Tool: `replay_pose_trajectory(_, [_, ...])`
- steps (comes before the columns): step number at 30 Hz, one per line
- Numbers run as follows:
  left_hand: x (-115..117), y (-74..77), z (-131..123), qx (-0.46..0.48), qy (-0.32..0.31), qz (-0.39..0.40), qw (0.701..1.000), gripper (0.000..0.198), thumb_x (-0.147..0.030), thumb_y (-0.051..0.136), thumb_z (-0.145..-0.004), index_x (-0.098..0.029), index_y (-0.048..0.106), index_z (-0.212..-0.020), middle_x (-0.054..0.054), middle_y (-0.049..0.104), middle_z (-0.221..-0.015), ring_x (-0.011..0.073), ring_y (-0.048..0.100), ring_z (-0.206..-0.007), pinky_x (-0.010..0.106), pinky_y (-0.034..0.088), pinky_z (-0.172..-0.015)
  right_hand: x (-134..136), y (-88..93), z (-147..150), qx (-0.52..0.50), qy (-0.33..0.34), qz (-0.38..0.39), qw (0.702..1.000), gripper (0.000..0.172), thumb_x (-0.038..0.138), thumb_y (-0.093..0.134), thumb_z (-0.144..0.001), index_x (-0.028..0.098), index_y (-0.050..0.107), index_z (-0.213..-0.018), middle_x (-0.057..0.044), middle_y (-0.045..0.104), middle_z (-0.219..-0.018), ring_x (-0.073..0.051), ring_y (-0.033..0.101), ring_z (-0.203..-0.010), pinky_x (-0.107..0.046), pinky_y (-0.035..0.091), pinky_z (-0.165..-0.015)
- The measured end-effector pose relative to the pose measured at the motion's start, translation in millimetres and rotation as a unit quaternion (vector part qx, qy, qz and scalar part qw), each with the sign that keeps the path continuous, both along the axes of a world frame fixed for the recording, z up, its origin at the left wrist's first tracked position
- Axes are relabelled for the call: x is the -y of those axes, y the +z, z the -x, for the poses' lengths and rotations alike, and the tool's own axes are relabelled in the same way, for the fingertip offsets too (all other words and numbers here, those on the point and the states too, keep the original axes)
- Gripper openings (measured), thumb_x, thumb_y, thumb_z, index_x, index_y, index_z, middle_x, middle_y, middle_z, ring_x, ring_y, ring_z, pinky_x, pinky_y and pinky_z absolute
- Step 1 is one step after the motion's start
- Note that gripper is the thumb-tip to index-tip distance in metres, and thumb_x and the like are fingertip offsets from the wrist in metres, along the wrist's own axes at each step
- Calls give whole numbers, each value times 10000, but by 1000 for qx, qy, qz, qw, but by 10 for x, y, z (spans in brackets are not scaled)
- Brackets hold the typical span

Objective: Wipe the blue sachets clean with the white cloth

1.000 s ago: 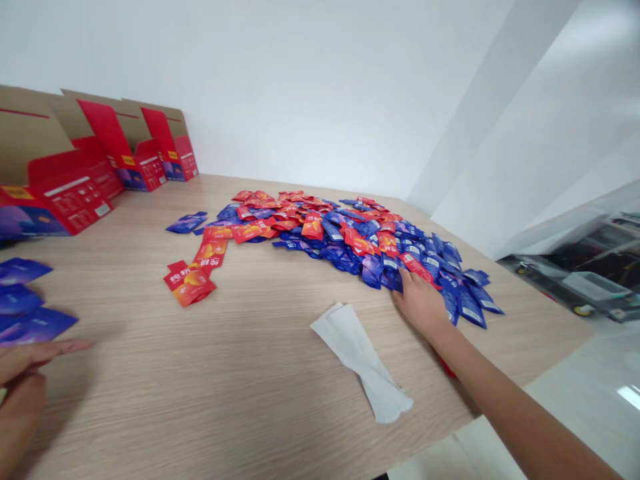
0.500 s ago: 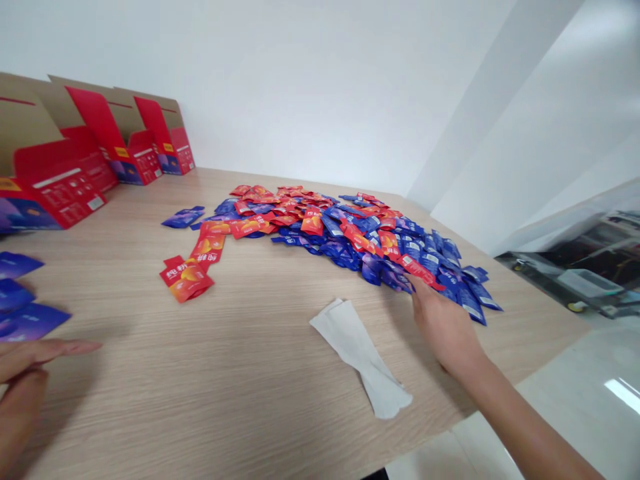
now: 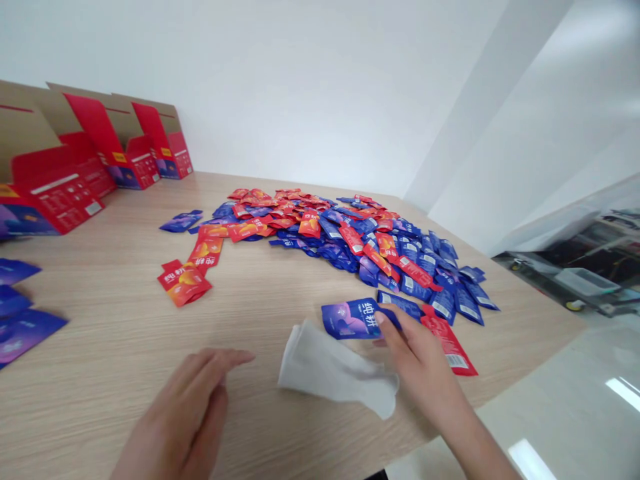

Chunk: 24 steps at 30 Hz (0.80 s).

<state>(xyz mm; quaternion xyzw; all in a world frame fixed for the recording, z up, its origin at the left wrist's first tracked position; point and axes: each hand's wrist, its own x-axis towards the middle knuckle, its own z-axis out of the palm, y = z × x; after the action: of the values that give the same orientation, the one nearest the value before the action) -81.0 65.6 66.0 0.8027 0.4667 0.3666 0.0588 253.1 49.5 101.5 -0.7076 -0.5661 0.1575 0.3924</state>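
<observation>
Head view, forward and down across a pale wood-grain bench [image 3: 100, 360]. Right hand [image 3: 420, 353] low at the near edge of a wide heap of blue and red foil sachets [image 3: 350, 243], forearm reaching in from the lower right, wrist bent, thumb and fingers closed in a narrow pinch on the right end of a blue sachet [image 3: 350, 319]. That sachet apart from the main heap, no other sachet across it, its printed face up, just above a crumpled white cloth [image 3: 335, 373]. A red sachet [image 3: 449, 345] just beside the hand, on the side away from the cloth. Left hand [image 3: 185, 413] open and empty at the lower edge of the frame, palm down, fingers together and pointing toward the cloth; contact with the bench impossible to tell. Work in hand, by the look of it: a single sachet under the fingers, nothing in the way of a clean lift. Farther off, a small group of red sachets [image 3: 184, 283] left of the heap, loose blue sachets [image 3: 20, 327] at the left edge, and three open red cartons [image 3: 130, 143] in a row against the wall.
</observation>
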Motion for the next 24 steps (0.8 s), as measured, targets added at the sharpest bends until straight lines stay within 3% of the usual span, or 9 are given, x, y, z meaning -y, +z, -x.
replay_pose_trajectory(3, [132,4,-416,-26,-57,-30,998,370,-269,497,-1010,-305,600,-1363,-17,778,-1178,123,746,-1048,205,614,-899,-72,-43,42,-96,-35,-23,995,472,639,582,-966,213,739,-1096,-93,805,-1019,-284,749,-862,-382,610,-754])
replay_pose_trajectory(6, [206,-70,-663,-68,-44,-84,993,432,-236,484,-1013,-231,551,-1440,31,770,-1232,148,725,-1100,247,608,-936,-105,-65,85,-232,-56,-21,971,513,690,699,-870,205,724,-1039,-88,791,-1005,-280,748,-790,-404,641,-711])
replay_pose_trajectory(8, [225,-136,-743,-106,-21,-117,987,469,-283,508,-1020,-197,527,-1480,54,757,-1288,175,707,-1143,286,601,-956,-91,-82,171,-309,-35,10,951,508,679,753,-844,204,724,-1023,-75,788,-971,-260,746,-746,-387,646,-682])
replay_pose_trajectory(12, [213,-233,-737,-177,20,-173,969,579,-394,545,-1019,-177,482,-1553,76,718,-1396,217,685,-1175,340,587,-948,-29,-149,452,-413,75,107,901,482,650,767,-863,182,740,-973,-52,769,-853,-216,731,-714,-327,633,-632])
replay_pose_trajectory(16, [179,-315,-648,-224,-4,-177,958,533,-226,498,-1005,-225,512,-1538,29,732,-1377,185,682,-1164,301,564,-927,-10,-203,654,-417,141,157,884,492,658,761,-854,176,727,-951,-25,727,-803,-198,721,-730,-302,628,-621])
replay_pose_trajectory(24, [134,-304,-723,-204,0,-187,961,465,-342,477,-1038,-197,569,-1470,41,738,-1385,184,687,-1192,298,548,-951,-15,-235,771,-450,155,182,860,415,601,756,-845,197,702,-918,-11,713,-796,-199,709,-736,-319,619,-654])
